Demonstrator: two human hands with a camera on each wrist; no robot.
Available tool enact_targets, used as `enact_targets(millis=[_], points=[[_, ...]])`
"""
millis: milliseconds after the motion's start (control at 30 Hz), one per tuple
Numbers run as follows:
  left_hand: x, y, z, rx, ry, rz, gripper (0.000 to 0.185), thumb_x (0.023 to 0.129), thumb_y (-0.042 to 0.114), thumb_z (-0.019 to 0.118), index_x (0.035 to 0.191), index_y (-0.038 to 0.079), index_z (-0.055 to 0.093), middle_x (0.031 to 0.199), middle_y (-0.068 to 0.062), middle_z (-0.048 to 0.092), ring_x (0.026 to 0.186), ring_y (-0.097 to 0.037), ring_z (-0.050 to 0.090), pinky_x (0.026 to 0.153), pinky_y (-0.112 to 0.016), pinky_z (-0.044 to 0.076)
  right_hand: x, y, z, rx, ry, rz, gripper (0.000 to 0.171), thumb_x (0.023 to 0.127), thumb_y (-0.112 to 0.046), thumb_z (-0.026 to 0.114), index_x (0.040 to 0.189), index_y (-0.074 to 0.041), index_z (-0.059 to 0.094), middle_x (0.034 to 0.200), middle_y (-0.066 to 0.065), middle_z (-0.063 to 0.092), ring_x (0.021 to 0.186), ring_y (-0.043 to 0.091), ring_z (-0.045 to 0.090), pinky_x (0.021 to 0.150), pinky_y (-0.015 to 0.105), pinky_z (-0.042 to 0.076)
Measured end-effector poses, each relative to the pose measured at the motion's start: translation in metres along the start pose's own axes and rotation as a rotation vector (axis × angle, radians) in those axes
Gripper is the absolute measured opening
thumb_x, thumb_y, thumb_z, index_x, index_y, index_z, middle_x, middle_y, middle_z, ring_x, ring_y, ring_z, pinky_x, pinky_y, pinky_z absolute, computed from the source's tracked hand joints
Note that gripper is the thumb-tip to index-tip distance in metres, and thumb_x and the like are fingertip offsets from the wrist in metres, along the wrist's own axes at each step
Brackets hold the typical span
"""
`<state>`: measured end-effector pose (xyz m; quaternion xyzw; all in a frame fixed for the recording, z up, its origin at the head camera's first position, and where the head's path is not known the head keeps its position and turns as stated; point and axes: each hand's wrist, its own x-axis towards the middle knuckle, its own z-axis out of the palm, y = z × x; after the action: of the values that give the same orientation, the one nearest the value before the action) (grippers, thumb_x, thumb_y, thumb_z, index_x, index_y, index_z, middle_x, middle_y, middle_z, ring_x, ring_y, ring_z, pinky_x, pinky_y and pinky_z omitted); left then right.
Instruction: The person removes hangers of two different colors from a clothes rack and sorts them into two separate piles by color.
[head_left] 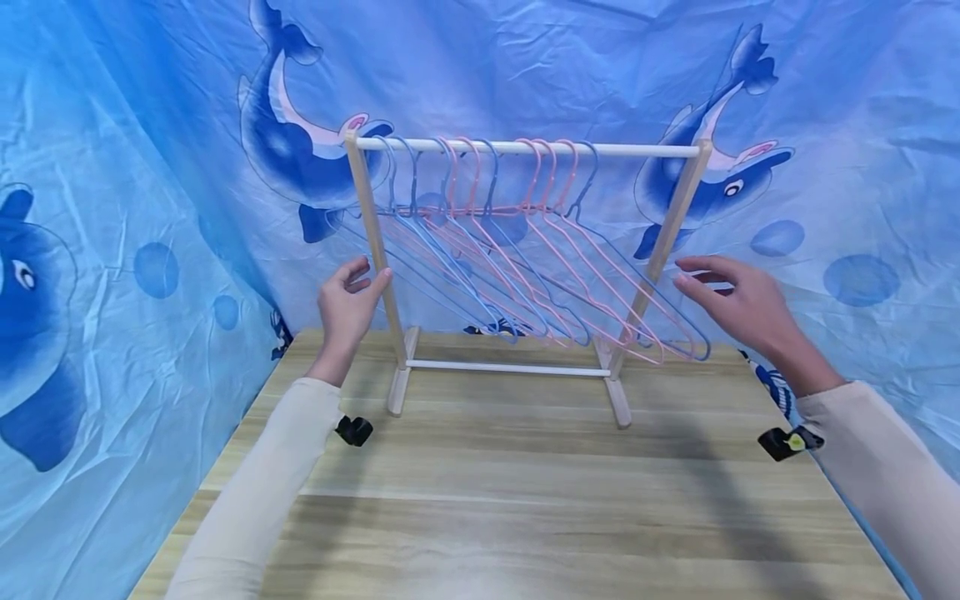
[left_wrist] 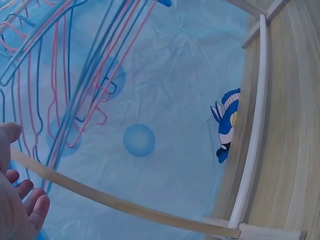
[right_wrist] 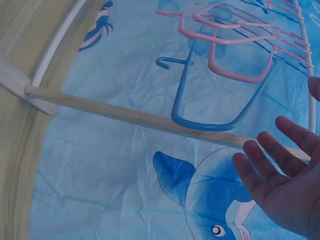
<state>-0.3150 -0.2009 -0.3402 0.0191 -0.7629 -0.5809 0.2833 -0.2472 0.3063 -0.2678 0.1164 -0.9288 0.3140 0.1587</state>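
My cream sleeves (head_left: pixel 262 483), pale wooden rack (head_left: pixel 372 250) with white rail (head_left: pixel 525 147), pink and blue hangers (head_left: pixel 517 275) mixed along it, light wood-grain table (head_left: pixel 525 500), bright blue backdrop (head_left: pixel 112 167) printed with dark blue dolphins and bubbles

Staged recording booth, dolphin-print blue sheets (head_left: pixel 150 125) draped around wooden table (head_left: pixel 525 500)

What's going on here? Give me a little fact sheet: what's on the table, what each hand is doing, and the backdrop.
Surface: wooden table
Main thing: small wooden rack with a white top bar
On the rack: pink and blue hangers, hung slanted
Left hand: by the rack's left post, thumb touching it, fingers loosely curled
Right hand: open, beside the right post, holding nothing
Backdrop: blue dolphin-print cloth
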Motion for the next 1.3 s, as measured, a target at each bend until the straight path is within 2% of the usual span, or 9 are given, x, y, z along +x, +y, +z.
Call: enact_targets(millis=[133,200,400,533,733,967,1133,1300], points=[[0.001,-0.003,0.006,-0.008,0.043,0.003,0.055,0.089,0.038,0.080,0.133,0.007,0.067,0.133,-0.011,0.068,0.119,-0.031,0.065,0.098,-0.039,0.056,0.011,-0.004,0.002,-0.003,0.002,-0.004,0.055,0.103,-0.049,0.055,0.141,-0.009,0.061,0.141,0.024,0.058,0.125,0.047,0.053,0.092,0.068,0.046],[0.002,-0.004,0.009,-0.010,0.070,0.006,0.052,0.089,0.037,0.080,0.130,0.007,0.069,0.130,-0.010,0.070,0.118,-0.030,0.066,0.098,-0.038,0.056,0.016,-0.007,0.003,0.006,0.001,-0.008,0.056,0.103,-0.050,0.054,0.140,-0.008,0.062,0.139,0.023,0.059,0.124,0.044,0.053,0.090,0.064,0.048],[0.004,-0.006,0.018,-0.054,0.141,0.012,0.044,0.089,0.033,0.081,0.121,0.005,0.073,0.121,-0.012,0.073,0.107,-0.029,0.070,0.092,-0.033,0.059,0.026,-0.012,0.009,0.045,-0.015,-0.016,0.054,0.104,-0.049,0.054,0.137,-0.008,0.064,0.133,0.020,0.064,0.113,0.034,0.059,0.078,0.028,0.051],[0.005,-0.007,0.026,-0.077,0.194,0.012,0.040,0.087,0.028,0.083,0.117,0.004,0.073,0.117,-0.011,0.074,0.101,-0.028,0.072,0.086,-0.030,0.060,0.028,-0.012,0.015,0.061,-0.030,-0.007,0.054,0.103,-0.050,0.054,0.136,-0.008,0.065,0.134,0.019,0.064,0.111,0.032,0.061,0.074,0.016,0.048],[0.005,-0.008,0.035,-0.071,0.262,0.000,0.040,0.087,0.029,0.083,0.115,0.003,0.071,0.115,-0.011,0.074,0.097,-0.027,0.072,0.081,-0.026,0.060,0.032,-0.010,0.021,0.140,-0.057,0.011,0.056,0.103,-0.049,0.055,0.137,-0.006,0.063,0.134,0.020,0.063,0.112,0.030,0.062,0.076,0.011,0.050],[0.007,-0.010,0.042,-0.032,0.340,-0.014,0.032,0.088,0.026,0.082,0.110,0.006,0.070,0.111,-0.009,0.074,0.091,-0.025,0.072,0.073,-0.023,0.057,0.034,-0.012,0.025,0.214,-0.090,0.029,0.053,0.104,-0.046,0.056,0.137,-0.005,0.063,0.130,0.020,0.065,0.098,0.003,0.063,0.080,0.016,0.055],[0.009,-0.010,0.043,0.014,0.358,-0.014,0.031,0.090,0.028,0.080,0.110,0.006,0.071,0.110,-0.007,0.075,0.090,-0.023,0.073,0.074,-0.026,0.058,0.034,-0.012,0.028,0.230,-0.113,0.033,0.052,0.103,-0.044,0.058,0.136,-0.004,0.064,0.125,0.019,0.068,0.097,0.007,0.067,0.078,0.016,0.056],[0.010,-0.010,0.044,0.004,0.348,-0.005,0.030,0.089,0.024,0.081,0.110,0.004,0.072,0.109,-0.009,0.075,0.088,-0.024,0.073,0.076,-0.028,0.059,0.032,-0.014,0.028,0.232,-0.119,0.038,0.051,0.103,-0.044,0.058,0.135,-0.005,0.064,0.123,0.018,0.069,0.098,0.011,0.069,0.078,0.014,0.055]])
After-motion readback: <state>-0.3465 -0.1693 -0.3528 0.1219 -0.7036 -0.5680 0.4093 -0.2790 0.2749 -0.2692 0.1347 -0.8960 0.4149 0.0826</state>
